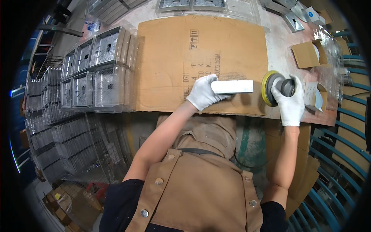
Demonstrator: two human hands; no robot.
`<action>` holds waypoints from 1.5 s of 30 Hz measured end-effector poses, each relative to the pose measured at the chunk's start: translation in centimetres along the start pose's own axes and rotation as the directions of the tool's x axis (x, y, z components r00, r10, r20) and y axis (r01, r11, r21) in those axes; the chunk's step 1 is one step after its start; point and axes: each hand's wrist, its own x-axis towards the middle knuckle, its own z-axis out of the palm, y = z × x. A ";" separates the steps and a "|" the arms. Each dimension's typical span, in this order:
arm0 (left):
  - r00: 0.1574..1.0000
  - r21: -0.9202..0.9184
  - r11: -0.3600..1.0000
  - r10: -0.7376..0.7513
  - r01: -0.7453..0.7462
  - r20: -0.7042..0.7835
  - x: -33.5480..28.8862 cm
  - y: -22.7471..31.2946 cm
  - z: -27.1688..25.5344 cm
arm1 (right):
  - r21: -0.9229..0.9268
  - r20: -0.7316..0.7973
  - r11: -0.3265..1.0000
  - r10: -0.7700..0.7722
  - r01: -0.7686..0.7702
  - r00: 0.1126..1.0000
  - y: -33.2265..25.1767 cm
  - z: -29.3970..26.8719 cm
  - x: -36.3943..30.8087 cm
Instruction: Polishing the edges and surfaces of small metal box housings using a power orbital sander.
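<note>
One silver metal piece (pixel 234 87), its end gripped in the curled fingers of the left hand (pixel 203 92); it's over the cardboard sheet (pixel 162 58), close to the near edge; right hand (pixel 290 105) is wrapped round one yellow-rimmed sander (pixel 273 88) at the right edge; loads of cardboard leftward; two open boxes (pixel 302 55) further right.
</note>
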 end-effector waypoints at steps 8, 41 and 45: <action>0.918 -0.905 -0.195 -0.042 0.379 0.394 1.3 -2.9 0.8 | -0.122 0.274 0.935 -0.290 0.332 0.917 -8.9 0.0 -0.5; 0.997 -0.298 0.953 -0.071 0.061 -0.024 1.1 -3.4 1.7 | -0.226 0.254 0.856 -0.409 0.465 0.876 -9.4 1.2 0.6; 0.999 -0.052 0.999 -0.018 0.015 -0.051 0.8 -2.4 1.0 | -0.168 0.219 0.884 -0.398 0.436 0.891 -8.8 0.9 1.5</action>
